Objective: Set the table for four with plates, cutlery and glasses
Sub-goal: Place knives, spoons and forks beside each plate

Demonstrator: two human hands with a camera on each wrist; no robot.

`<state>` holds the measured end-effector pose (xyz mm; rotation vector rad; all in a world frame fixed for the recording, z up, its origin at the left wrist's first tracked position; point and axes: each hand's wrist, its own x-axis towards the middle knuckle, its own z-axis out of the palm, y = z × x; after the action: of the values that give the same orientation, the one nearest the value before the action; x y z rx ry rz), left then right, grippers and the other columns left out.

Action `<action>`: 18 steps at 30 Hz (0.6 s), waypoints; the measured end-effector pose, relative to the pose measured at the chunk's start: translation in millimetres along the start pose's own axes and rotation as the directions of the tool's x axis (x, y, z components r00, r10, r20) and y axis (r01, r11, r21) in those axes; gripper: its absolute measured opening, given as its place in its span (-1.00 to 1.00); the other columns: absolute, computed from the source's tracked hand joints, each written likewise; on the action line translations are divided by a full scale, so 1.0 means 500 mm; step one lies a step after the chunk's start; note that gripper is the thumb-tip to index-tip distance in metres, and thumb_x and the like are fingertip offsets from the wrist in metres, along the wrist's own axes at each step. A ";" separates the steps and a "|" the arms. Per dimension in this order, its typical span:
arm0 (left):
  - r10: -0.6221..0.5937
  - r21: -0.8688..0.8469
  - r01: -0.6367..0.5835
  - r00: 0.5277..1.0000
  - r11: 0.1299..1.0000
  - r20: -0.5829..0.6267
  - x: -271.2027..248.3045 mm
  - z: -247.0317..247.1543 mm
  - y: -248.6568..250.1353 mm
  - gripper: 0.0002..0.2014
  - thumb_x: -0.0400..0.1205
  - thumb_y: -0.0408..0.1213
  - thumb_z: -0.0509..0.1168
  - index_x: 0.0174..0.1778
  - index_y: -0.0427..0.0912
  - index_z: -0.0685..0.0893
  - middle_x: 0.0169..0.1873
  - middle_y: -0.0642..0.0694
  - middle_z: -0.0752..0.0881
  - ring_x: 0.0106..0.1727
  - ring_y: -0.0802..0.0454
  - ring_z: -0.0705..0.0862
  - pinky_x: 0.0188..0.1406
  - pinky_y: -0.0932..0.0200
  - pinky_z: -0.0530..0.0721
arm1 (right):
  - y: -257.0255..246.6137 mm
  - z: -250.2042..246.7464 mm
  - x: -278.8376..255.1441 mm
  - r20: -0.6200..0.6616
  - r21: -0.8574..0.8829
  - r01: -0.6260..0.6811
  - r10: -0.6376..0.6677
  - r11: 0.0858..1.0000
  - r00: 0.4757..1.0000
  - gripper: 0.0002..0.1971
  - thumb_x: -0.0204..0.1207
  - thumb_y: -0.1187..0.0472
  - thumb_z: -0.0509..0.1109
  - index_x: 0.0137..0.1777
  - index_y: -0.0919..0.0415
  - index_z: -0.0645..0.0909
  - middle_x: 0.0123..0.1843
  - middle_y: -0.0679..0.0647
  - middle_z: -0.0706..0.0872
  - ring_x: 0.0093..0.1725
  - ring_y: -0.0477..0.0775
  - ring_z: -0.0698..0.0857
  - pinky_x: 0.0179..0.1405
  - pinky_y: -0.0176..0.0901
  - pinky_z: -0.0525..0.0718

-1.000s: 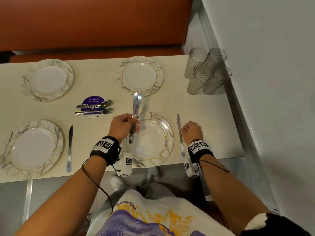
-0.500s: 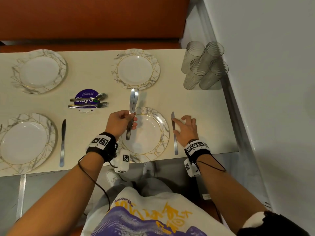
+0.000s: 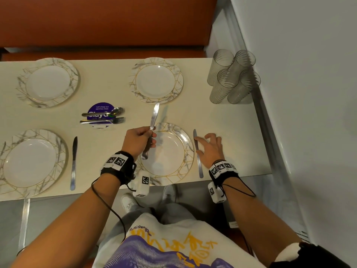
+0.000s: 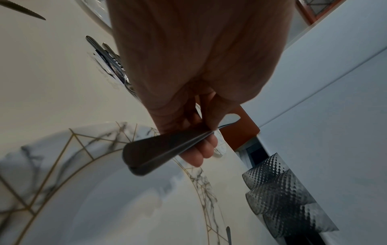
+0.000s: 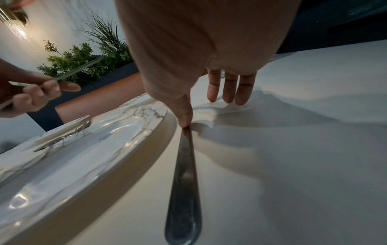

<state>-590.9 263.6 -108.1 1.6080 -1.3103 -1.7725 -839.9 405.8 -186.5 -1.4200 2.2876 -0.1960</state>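
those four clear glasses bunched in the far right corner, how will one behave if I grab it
The glasses look tall and narrow, so one probably tips easily if knocked sideways. They stand packed together, so lifting one may jostle its neighbours. The dimpled walls should give the fingers some grip, though they look breakable.

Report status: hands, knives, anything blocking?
Left hand grips two knives above the near right plate. Right hand open, fingertip on the placed knife beside that plate. Far plates lack knives; nothing in the way.

Right hand [image 3: 209,149] uncurled, fingers spread beside laid knife [image 3: 197,153].
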 end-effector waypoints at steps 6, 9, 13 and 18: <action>0.006 -0.007 -0.005 1.000 1.000 0.013 0.003 -0.007 0.001 -0.80 0.79 -0.41 0.29 0.23 -0.33 0.79 -0.19 -0.19 0.80 -0.31 -0.05 0.73 -0.06 -0.06 0.87 | -0.001 0.000 -0.003 0.006 0.013 -0.009 0.009 1.000 1.000 -0.46 0.55 0.18 0.53 0.52 -0.14 0.56 0.48 0.08 0.35 0.43 0.19 0.31 0.49 0.05 0.45; 0.019 -0.002 -0.019 1.000 1.000 0.024 0.001 -0.009 0.005 -0.81 0.79 -0.41 0.29 0.20 -0.30 0.80 -0.17 -0.22 0.79 -0.31 -0.06 0.72 -0.13 0.04 0.87 | -0.005 -0.004 -0.001 0.015 0.034 -0.017 0.016 0.999 1.000 -0.44 0.56 0.18 0.53 0.55 -0.11 0.54 0.47 0.10 0.37 0.43 0.21 0.33 0.49 0.09 0.48; 0.053 0.042 -0.055 0.998 0.998 0.040 -0.002 -0.007 0.014 -0.77 0.81 -0.40 0.24 0.13 -0.15 0.82 -0.19 -0.16 0.76 -0.31 -0.02 0.68 -0.22 0.11 0.81 | -0.044 -0.032 0.022 -0.077 0.177 0.004 0.010 0.984 0.997 -0.53 0.59 0.20 0.44 0.51 0.02 0.56 0.41 0.13 0.50 0.39 0.22 0.43 0.45 0.15 0.52; 0.104 0.128 -0.107 0.994 0.986 0.033 -0.009 -0.006 0.033 -0.73 0.81 -0.39 0.21 0.21 -0.14 0.83 -0.19 -0.09 0.76 -0.29 0.02 0.62 -0.31 0.14 0.63 | -0.176 -0.117 0.079 -0.119 0.539 0.111 -0.055 0.835 0.991 -0.73 0.68 0.14 0.39 0.36 0.05 0.64 0.06 -0.02 0.69 -0.03 -0.05 0.70 0.02 -0.24 0.68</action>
<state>-591.7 258.1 -91.5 1.5557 -1.5219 -1.6817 -808.4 324.0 -115.8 -1.2168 2.0048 -0.8902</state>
